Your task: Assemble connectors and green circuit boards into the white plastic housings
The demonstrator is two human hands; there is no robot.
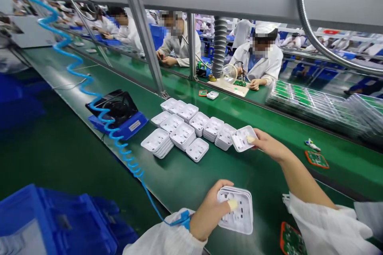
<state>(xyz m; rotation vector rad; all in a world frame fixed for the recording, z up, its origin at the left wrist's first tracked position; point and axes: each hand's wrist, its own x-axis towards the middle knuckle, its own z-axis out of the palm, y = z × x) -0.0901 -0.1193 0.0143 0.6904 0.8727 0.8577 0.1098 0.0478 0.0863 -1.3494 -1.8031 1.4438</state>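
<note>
My left hand (209, 211) is closed on a small stack of white plastic covers (237, 209), thumb with a finger cot on top, near the belt's front edge. My right hand (267, 143) reaches forward and grips one white cover (243, 138) at the right end of a row of stacked white covers (182, 131) lying on the green conveyor belt (185, 179). Both sleeves are white. A blue coiled wrist strap cord (98, 107) runs from my left wrist up to the left.
A black and blue fan unit (118, 113) sits left of the stacks. Green circuit boards (316, 159) lie at the right and bottom right. A blue bin (56, 223) stands at the lower left. Trays of boards (314, 101) and seated co-workers in white coats fill the far side.
</note>
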